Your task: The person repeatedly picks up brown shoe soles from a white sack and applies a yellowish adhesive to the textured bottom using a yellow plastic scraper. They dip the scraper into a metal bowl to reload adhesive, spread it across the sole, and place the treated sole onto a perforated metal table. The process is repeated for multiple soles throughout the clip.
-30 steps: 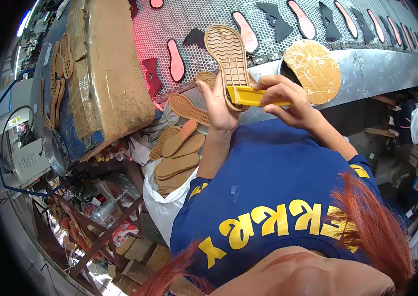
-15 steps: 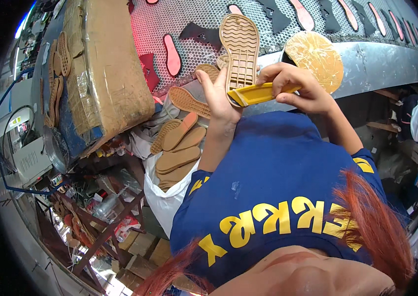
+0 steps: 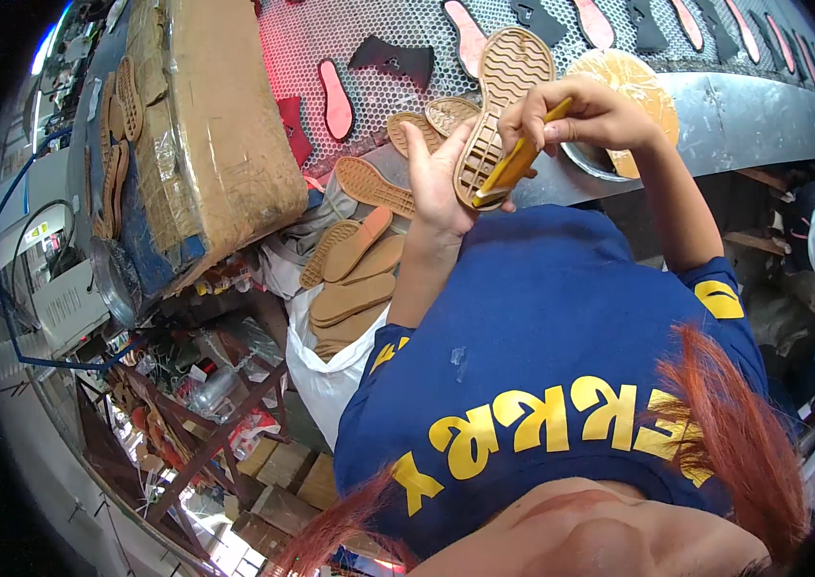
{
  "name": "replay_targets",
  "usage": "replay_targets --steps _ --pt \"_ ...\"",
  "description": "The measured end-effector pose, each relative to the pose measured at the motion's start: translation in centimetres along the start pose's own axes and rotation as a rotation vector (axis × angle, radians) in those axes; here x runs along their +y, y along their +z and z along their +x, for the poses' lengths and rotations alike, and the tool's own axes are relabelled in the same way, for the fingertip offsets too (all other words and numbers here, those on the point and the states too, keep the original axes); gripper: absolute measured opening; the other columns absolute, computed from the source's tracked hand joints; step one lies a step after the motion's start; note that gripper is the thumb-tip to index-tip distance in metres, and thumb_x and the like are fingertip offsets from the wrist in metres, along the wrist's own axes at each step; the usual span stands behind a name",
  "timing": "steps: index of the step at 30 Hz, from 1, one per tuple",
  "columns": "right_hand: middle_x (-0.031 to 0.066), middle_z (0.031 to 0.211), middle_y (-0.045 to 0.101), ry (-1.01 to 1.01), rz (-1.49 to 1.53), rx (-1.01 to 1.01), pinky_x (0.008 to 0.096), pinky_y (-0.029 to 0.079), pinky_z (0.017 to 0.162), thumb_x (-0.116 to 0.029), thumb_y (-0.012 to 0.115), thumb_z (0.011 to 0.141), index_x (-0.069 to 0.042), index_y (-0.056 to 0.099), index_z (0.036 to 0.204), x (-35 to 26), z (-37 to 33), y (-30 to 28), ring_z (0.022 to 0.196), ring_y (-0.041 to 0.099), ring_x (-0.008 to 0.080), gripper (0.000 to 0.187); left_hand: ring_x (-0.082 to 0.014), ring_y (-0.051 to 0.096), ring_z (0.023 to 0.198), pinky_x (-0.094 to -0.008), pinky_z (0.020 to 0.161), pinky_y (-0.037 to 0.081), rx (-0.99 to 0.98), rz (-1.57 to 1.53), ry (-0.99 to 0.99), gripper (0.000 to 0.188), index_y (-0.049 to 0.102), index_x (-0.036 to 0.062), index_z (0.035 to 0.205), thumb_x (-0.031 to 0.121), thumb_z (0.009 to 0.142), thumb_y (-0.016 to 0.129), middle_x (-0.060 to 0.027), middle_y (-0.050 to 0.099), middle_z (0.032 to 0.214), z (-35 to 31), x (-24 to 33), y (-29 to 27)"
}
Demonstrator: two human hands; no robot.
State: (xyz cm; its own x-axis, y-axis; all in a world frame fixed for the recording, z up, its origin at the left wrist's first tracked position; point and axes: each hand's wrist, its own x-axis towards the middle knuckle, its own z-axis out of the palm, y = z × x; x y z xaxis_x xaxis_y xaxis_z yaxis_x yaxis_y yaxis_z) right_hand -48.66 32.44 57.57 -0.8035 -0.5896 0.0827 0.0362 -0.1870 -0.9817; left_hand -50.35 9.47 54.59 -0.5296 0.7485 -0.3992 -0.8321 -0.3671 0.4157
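Note:
A tan shoe sole (image 3: pixel 517 65) with a wavy tread and a grid-patterned heel leans up to the right in my left hand (image 3: pixel 441 178). My left fingers go behind it and the thumb stands apart. My right hand (image 3: pixel 582 117) grips a yellow utility knife (image 3: pixel 513 171), slanted across the sole's right heel side with its lower tip at the heel edge. How far the blade touches the rubber is hard to see. Near my left wrist lies a brown sole (image 3: pixel 374 186); another tan sole (image 3: pixel 451 116) lies beyond my left fingers.
Pink insoles (image 3: pixel 335 101) and black cut pieces (image 3: pixel 393 63) lie on a perforated metal surface (image 3: pixel 426 87). A round yellowish pad (image 3: pixel 630 87) rests over a basin at right. A cardboard-covered block (image 3: pixel 225 106) stands left. Soles (image 3: pixel 354 298) fill a white bag (image 3: pixel 319 404) beside me.
The sole has shifted right and tilted over that way. My right hand has risen and turned, so the knife went from nearly level across the heel to a steep slant along its right side.

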Motion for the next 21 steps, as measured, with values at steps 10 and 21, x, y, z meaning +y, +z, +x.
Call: replay_targets --steps 10,21 --pt "0.0134 0.097 0.065 -0.295 -0.064 0.142 0.0334 0.049 0.081 -0.017 0.061 0.092 -0.007 0.055 0.082 0.2 -2.5 -3.4 0.097 0.06 0.0228 0.015 -0.0301 0.069 0.076 -0.0327 0.041 0.057 -0.039 0.111 0.076 0.103 0.033 0.0006 0.139 0.082 0.082 0.004 -0.0231 0.061 0.109 0.4 -0.2 -0.1" --pt "0.0176 0.092 0.063 0.222 -1.014 1.015 0.0405 0.048 0.079 -0.005 0.057 0.088 -0.002 0.062 0.095 19.0 -10.8 0.2 0.089 0.061 0.0343 0.009 -0.0333 0.048 0.124 -0.0458 0.101 0.046 -0.082 0.002 0.631 0.049 0.037 0.0129 0.14 0.015 0.094 0.055 -0.0143 0.048 0.134 1.1 0.7 -3.0"
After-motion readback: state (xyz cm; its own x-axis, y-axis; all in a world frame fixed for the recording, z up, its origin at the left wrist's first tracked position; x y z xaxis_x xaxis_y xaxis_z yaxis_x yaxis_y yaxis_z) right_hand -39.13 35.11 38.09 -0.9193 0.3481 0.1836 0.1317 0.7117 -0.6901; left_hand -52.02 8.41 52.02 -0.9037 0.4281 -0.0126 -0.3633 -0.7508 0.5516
